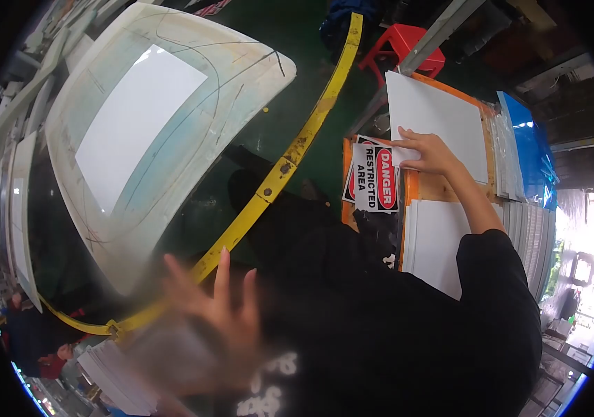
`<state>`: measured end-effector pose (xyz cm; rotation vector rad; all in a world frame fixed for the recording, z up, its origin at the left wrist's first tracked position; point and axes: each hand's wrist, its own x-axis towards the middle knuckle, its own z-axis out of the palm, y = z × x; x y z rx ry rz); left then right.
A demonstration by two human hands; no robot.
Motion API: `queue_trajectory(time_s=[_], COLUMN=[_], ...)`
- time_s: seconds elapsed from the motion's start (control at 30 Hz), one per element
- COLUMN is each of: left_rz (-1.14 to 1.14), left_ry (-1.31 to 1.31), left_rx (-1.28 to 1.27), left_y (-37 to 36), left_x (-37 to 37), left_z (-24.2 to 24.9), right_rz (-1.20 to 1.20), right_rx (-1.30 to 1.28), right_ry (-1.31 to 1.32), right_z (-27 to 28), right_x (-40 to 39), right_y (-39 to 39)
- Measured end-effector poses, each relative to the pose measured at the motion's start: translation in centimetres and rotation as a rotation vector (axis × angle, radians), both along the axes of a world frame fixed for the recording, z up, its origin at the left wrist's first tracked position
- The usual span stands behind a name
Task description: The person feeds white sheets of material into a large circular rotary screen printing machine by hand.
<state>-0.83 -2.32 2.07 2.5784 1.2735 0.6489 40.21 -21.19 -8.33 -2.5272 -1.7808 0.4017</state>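
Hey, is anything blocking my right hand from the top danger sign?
Nothing visible does. Your right hand overlaps the near edge of the top danger sign in this view, with no other thing seen between them. Whether the fingers actually touch it, I can't tell.

Left hand blurred, fingers spread, right forearm bare, right hand with fingers parted

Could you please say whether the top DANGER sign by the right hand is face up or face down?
Face up: the top DANGER sign by the right hand shows its printed side, with RESTRICTED AREA readable.
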Motion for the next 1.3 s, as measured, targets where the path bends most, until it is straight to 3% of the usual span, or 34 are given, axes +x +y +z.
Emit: queue_trajectory(time_s=[0.17,0.3,0.4,0.5,0.63,0.7,0.8,0.87,0.93,1.0,1.03,1.07,1.13,1.23,1.3], left_rz=[-0.014,-0.038,-0.057,-0.069,-0.127,-0.189,-0.502,-0.591,-0.749,-0.922,-0.995,-1.041,-1.091,-0.781,-0.558], left_ry=[-0.003,-0.002,0.006,0.029,-0.022,-0.072,-0.366,-0.462,-0.301,-0.252,-0.230,-0.385,-0.611,-0.632,-0.875], left_rx=[-0.019,-0.036,-0.047,-0.044,-0.081,-0.105,-0.477,-0.777,-0.829,-1.088,-1.186,-1.217,-1.314,-1.726,-1.739], left_y=[0.1,0.1,0.2,0.4,0.7,1.2,2.4,1.3,0.7,0.0,-0.2,-0.6,-1.1,0.6,2.1], left_x=[0.0,0.0,-0.1,0.2,0.8,1.3,2.8,4.9,7.6,9.6,10.5,10.8,10.8,8.0,5.9], left_z=[-0.2,-0.4,-0.3,0.1,0.5,0.9,0.1,0.1,1.8,1.8,2.6,2.9,2.8,2.0,2.3], right_rz=[0.021,0.073,0.044,0.082,-0.213,-0.295,-0.382,-0.468,-0.459,-0.387,-0.303,-0.217,0.224,0.394,0.474], right_rx=[0.051,0.016,0.084,0.473,0.868,0.908,1.048,1.158,1.271,1.169,1.274,1.365,1.607,1.269,1.080], right_ry=[-0.006,-0.166,-0.197,-0.335,-0.501,-0.603,-0.745,-0.886,-0.958,-1.037,-0.913,-0.786,-0.437,-0.154,0.081], right_z=[-0.2,-2.2,0.0,-2.4,1.3,2.7,5.7,7.3,9.5,11.3,11.5,11.5,9.8,11.1,11.4], right_x=[-0.3,0.2,-2.9,-1.3,-3.2,-3.6,-4.8,-6.3,-9.3,-13.7,-15.7,-17.4,-18.9,-22.1,-21.6], right_y=[-0.6,-1.6,-0.8,-3.1,-2.3,-2.8,-2.7,-2.8,-1.9,-1.0,0.1,1.2,3.4,6.4,8.1])
